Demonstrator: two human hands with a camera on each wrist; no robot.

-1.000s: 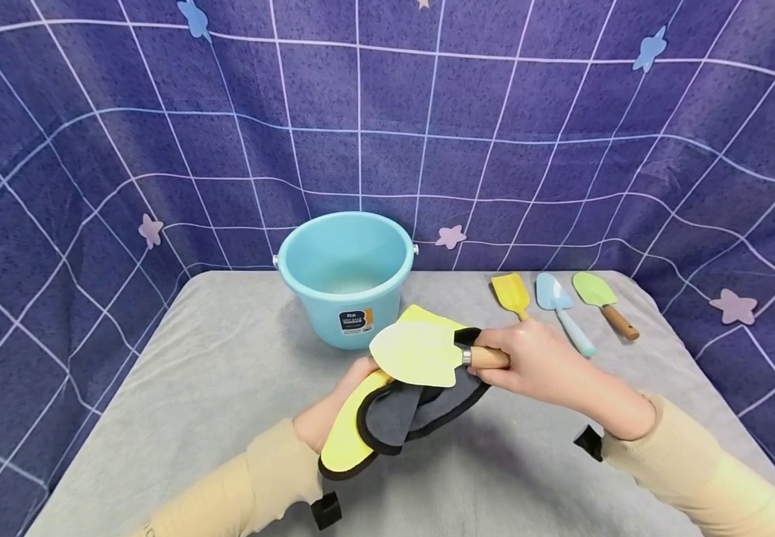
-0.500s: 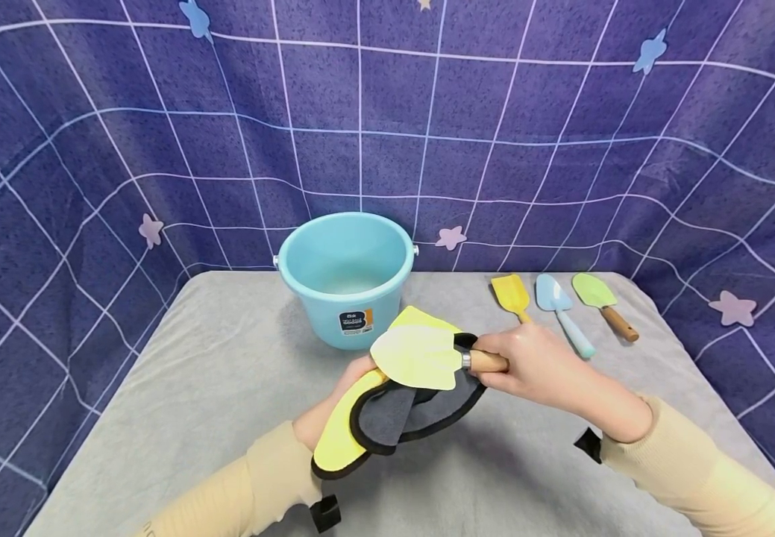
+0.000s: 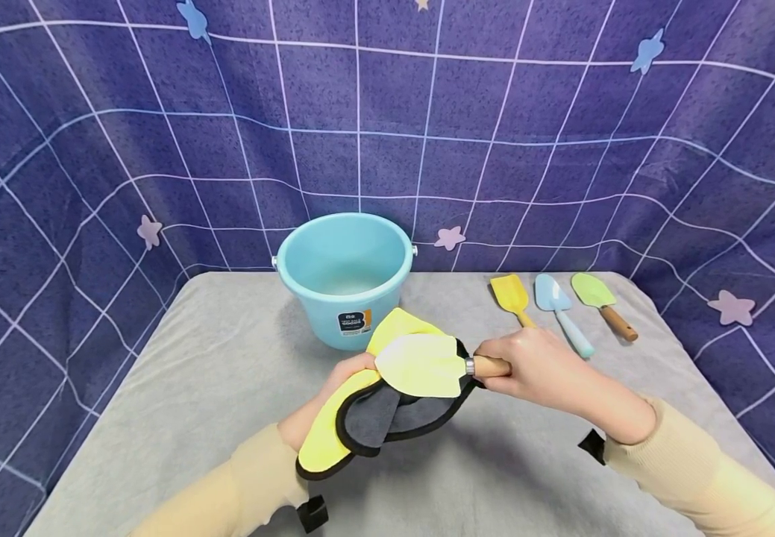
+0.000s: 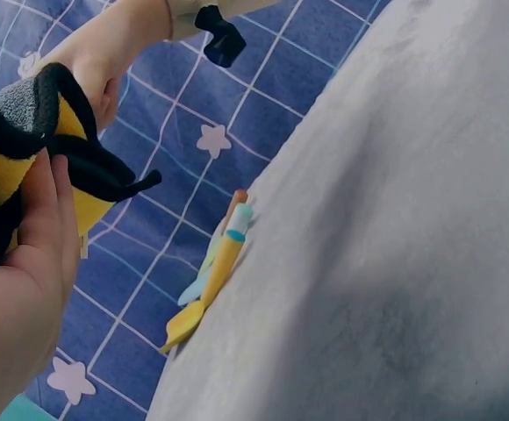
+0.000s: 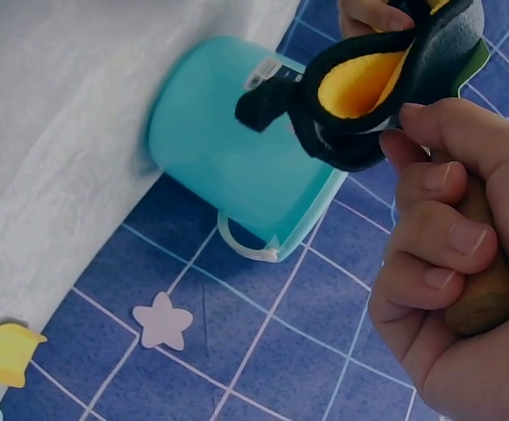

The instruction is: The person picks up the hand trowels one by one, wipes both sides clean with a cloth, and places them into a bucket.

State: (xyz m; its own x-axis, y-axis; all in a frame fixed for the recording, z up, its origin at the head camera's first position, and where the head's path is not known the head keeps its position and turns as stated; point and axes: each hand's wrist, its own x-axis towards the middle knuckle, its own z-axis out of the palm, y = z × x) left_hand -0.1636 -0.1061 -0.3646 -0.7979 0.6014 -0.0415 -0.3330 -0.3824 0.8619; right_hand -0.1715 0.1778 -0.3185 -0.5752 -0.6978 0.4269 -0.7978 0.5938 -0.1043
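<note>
A hand trowel (image 3: 421, 365) with a pale yellow-green blade and a wooden handle is held over the table, blade pointing left. My right hand (image 3: 538, 365) grips its handle (image 5: 483, 294), fingers wrapped around the wood. Under and around the blade lies a two-sided cloth (image 3: 363, 421), yellow and dark grey with black edging. My left hand (image 3: 320, 395) holds this cloth from the left, its fingertips partly hidden beneath it. In the right wrist view the folded cloth (image 5: 360, 83) meets my right thumb and index finger; whether they pinch it I cannot tell.
A light-blue bucket (image 3: 353, 298) stands upright at the back, just beyond the hands. To the back right lie three small shovels: yellow (image 3: 511, 292), light blue (image 3: 553, 292) and green with a brown handle (image 3: 594, 289). A purple starred curtain (image 3: 387, 112) backs the grey-covered table (image 3: 212, 350).
The cloth and my left hand have shifted a little left along the trowel's blade. The trowel has dipped slightly, while my right hand stays nearly in place.
</note>
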